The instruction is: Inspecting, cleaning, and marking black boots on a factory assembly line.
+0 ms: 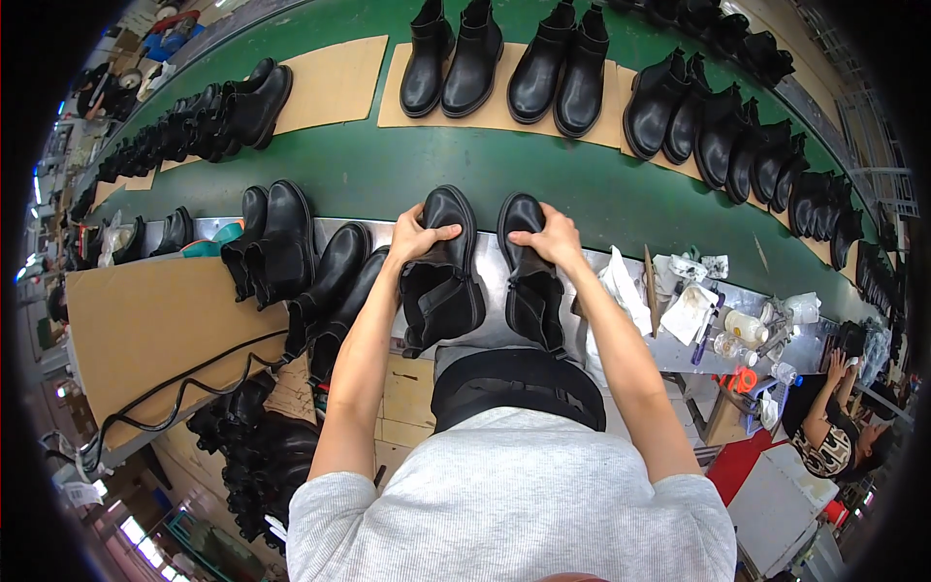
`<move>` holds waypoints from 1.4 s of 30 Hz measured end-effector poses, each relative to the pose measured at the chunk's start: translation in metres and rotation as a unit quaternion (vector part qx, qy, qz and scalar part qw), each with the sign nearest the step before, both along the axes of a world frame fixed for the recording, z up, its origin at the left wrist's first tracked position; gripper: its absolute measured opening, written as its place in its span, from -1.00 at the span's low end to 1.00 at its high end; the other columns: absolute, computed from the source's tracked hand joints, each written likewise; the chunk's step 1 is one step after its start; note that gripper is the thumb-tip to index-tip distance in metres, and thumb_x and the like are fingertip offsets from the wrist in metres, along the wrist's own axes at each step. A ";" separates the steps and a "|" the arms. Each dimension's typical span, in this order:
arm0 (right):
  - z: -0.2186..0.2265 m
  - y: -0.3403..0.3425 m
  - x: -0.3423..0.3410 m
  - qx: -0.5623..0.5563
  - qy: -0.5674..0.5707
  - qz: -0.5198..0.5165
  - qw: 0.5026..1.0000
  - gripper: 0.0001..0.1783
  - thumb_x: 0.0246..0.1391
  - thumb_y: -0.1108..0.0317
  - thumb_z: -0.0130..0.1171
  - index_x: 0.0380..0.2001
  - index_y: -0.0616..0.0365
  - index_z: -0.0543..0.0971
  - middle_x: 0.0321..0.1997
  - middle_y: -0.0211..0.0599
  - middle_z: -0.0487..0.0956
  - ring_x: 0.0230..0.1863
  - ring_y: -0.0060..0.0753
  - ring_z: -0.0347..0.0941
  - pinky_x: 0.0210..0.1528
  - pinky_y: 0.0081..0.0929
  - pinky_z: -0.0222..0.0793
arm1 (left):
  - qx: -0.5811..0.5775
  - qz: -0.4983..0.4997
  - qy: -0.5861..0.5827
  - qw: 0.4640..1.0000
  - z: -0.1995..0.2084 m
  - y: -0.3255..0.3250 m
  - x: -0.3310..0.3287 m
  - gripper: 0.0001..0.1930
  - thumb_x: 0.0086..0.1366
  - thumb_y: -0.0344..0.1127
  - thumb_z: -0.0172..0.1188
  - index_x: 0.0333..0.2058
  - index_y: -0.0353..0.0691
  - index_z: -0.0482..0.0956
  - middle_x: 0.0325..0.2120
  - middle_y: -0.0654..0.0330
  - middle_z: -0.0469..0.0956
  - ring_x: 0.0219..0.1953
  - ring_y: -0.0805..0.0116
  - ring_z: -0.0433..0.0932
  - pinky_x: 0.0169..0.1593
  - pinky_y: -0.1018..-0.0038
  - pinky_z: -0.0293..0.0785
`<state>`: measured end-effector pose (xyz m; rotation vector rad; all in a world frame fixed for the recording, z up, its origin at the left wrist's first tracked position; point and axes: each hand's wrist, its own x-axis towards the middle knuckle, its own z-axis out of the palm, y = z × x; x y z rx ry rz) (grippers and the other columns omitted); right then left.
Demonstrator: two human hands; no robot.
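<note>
A black ankle boot [441, 291] lies tilted at the metal edge in front of me, its toe pointing away. My left hand [415, 236] is closed around its toe end, thumb across the top. Beside it is a second black ankle boot [535, 296], toe also away from me. My right hand [554, 239] grips that one near the toe, with the thumb on its upper. The two boots are a little apart, and their shafts reach back toward my waist. My palms hide the outer sides of both toes.
Pairs of black boots [472, 58] stand on cardboard [339, 82] along the green surface [354, 165]. More boots [281, 242] are close on my left, near a coiled black cable [184, 388]. Rags [690, 312], bottles [745, 328] and orange-handled scissors [739, 379] lie right. Another person [829, 432] is at far right.
</note>
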<state>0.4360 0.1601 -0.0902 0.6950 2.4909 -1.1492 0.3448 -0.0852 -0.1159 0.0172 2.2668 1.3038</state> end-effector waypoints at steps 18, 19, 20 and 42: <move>0.081 0.001 0.030 -0.847 0.187 -0.067 0.493 -0.33 0.06 0.14 0.17 0.17 0.19 0.20 0.07 0.07 0.37 -0.03 0.06 0.43 -0.07 -0.20 0.50 | 0.695 0.011 -0.263 0.669 0.121 0.042 0.052 -0.41 0.12 -0.31 0.25 0.10 -0.34 0.25 -0.16 0.02 0.48 -0.23 0.36 0.55 -0.22 0.47 0.57; 0.091 0.010 0.031 -0.794 0.130 -0.087 0.588 -0.31 0.01 0.15 0.23 0.13 0.23 0.25 0.07 0.07 0.38 -0.03 0.00 0.44 -0.08 -0.25 0.49 | 0.693 0.017 -0.255 0.674 0.117 0.021 0.041 -0.41 0.12 -0.31 0.25 0.10 -0.34 0.25 -0.16 0.02 0.48 -0.23 0.36 0.55 -0.22 0.47 0.57; 0.100 0.020 0.032 -0.722 0.080 -0.110 0.679 -0.30 -0.05 0.16 0.29 0.10 0.27 0.29 0.06 0.06 0.39 -0.04 -0.06 0.46 -0.09 -0.30 0.48 | 0.580 0.018 -0.241 0.778 0.115 0.006 0.028 -0.37 0.09 -0.31 0.27 0.11 -0.34 0.24 -0.16 0.00 0.49 -0.21 0.34 0.55 -0.20 0.46 0.56; -0.032 -0.026 0.088 -0.463 -0.076 -0.097 0.878 -0.32 0.14 0.39 0.04 0.24 0.36 0.02 -0.02 0.07 0.44 -0.15 -0.19 0.52 -0.29 -0.38 0.56 | -0.355 -0.154 0.208 0.898 0.090 0.008 0.132 -0.74 -0.11 -0.34 0.28 -0.44 -0.35 0.47 -0.49 -0.07 0.53 -0.37 0.03 0.55 -0.30 0.21 0.51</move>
